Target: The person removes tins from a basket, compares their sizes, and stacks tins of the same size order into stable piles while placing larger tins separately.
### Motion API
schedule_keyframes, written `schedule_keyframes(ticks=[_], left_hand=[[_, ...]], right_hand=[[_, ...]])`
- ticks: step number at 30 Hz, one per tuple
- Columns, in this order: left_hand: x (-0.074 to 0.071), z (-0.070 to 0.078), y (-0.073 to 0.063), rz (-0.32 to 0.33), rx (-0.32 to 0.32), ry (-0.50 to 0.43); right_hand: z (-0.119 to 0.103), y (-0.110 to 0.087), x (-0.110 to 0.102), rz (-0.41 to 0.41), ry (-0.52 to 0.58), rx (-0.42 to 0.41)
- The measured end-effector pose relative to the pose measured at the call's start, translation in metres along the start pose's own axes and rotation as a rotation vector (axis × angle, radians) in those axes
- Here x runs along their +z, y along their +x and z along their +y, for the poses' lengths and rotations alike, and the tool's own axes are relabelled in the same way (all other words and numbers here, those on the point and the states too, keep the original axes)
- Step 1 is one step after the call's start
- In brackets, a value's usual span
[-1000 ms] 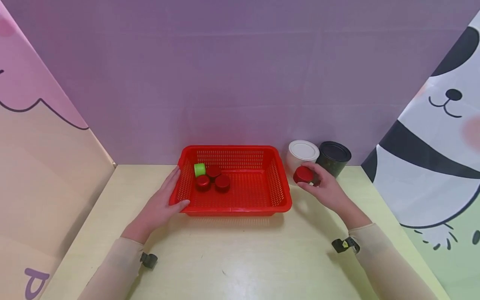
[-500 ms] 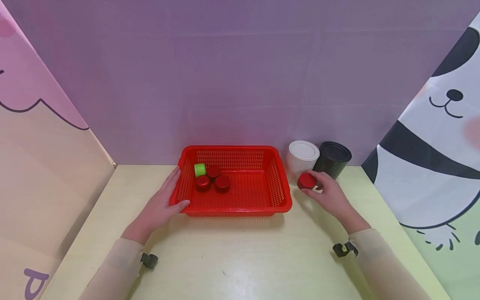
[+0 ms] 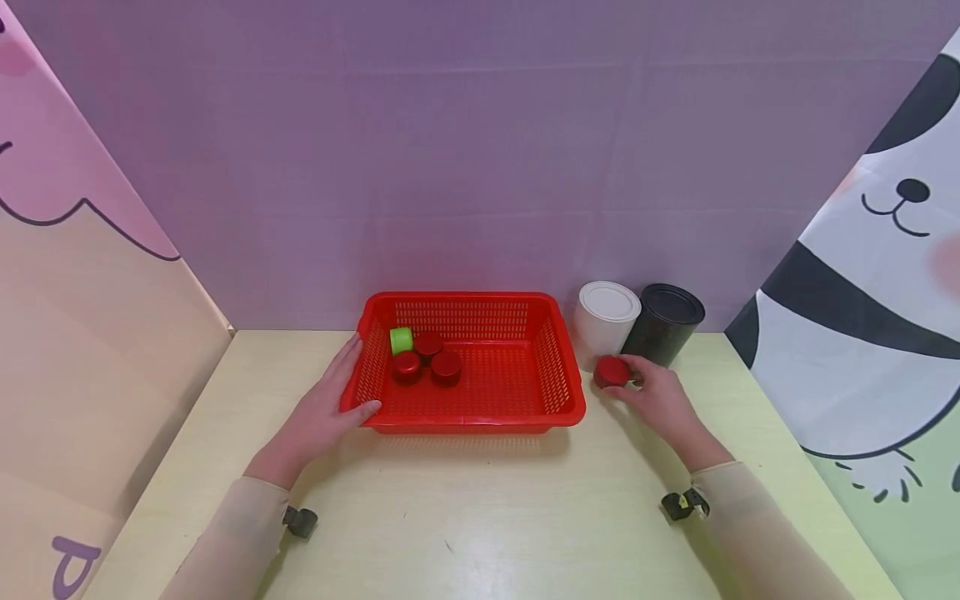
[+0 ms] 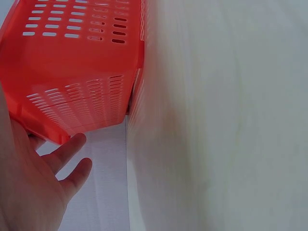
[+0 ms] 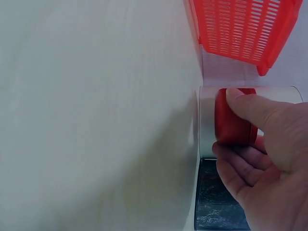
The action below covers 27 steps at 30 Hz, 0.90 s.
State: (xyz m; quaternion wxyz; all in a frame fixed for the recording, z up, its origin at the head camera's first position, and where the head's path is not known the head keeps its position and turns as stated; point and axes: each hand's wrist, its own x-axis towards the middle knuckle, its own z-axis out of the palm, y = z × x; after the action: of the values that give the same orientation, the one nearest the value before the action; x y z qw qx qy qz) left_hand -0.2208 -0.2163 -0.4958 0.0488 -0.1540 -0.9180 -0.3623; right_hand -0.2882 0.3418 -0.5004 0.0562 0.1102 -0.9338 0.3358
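Observation:
In the head view my right hand (image 3: 660, 404) pinches a small red cylinder (image 3: 612, 372) low in front of a white canister (image 3: 607, 321). The right wrist view shows the thumb on one side of this red cylinder (image 5: 235, 118) and the fingertips on the other. Whether it touches the table is unclear. My left hand (image 3: 318, 425) rests at the left end of a red perforated basket (image 3: 480, 419), straight fingers along its side and thumb over the front corner. Inside the basket, at its left, lie 3 red cylinders (image 3: 446, 367) and a green one (image 3: 401, 340).
A black canister (image 3: 667, 325) stands beside the white one, at the back right near the purple backdrop (image 3: 487, 167). The pale tabletop (image 3: 465, 517) stretches in front of the basket. Printed panels (image 3: 877, 333) border both sides.
My right hand has lowered the red cylinder toward the table, drawing it slightly nearer to me in front of the white canister. The left hand and basket have stayed put.

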Motion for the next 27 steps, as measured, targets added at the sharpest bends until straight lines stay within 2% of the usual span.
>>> schedule_keyframes(ticks=[19, 27], left_hand=[[-0.0009, 0.0013, -0.0020, 0.004, 0.002, -0.001], [-0.0006, 0.0023, -0.0016, 0.003, 0.003, -0.021]], right_hand=[[0.0039, 0.0034, 0.0082, -0.059, 0.050, 0.107], [0.0044, 0.0037, 0.0086, -0.057, 0.093, 0.096]])
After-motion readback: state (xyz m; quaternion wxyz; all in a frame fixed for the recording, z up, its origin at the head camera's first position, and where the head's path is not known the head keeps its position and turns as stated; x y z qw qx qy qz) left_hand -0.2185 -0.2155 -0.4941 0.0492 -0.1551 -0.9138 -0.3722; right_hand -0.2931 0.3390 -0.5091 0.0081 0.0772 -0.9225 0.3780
